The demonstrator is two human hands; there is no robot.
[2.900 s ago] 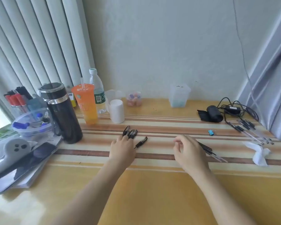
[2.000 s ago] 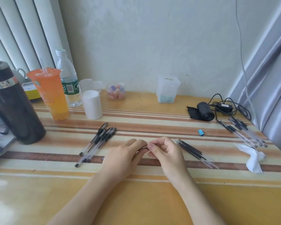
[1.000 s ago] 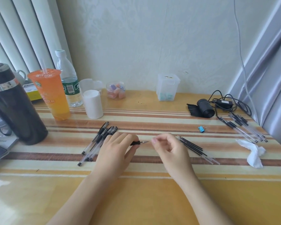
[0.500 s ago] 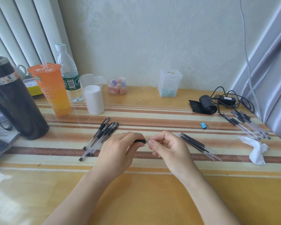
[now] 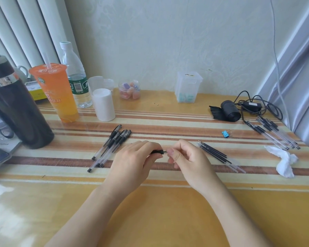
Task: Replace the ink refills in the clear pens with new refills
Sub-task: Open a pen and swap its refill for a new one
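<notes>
My left hand (image 5: 132,163) grips a clear pen (image 5: 157,152) by its black grip section; most of the barrel is hidden under the palm. My right hand (image 5: 187,159) pinches the pen's tip end between thumb and fingers, right against the left hand. Several clear pens with black grips (image 5: 111,147) lie in a pile just left of my left hand. A row of loose dark refills (image 5: 216,155) lies to the right of my right hand. Another group of clear pens (image 5: 273,134) lies at the far right.
A black flask (image 5: 16,107), an orange drink cup (image 5: 55,93), a water bottle (image 5: 75,77) and a white cup (image 5: 103,104) stand at the back left. A crumpled tissue (image 5: 284,161), a blue clip (image 5: 226,134), a black roll (image 5: 228,113) and cables (image 5: 257,107) are at the right.
My hands picked up one pen from the table and came together over it. The right fingers have closed in on the tip end, which showed bare a second ago.
</notes>
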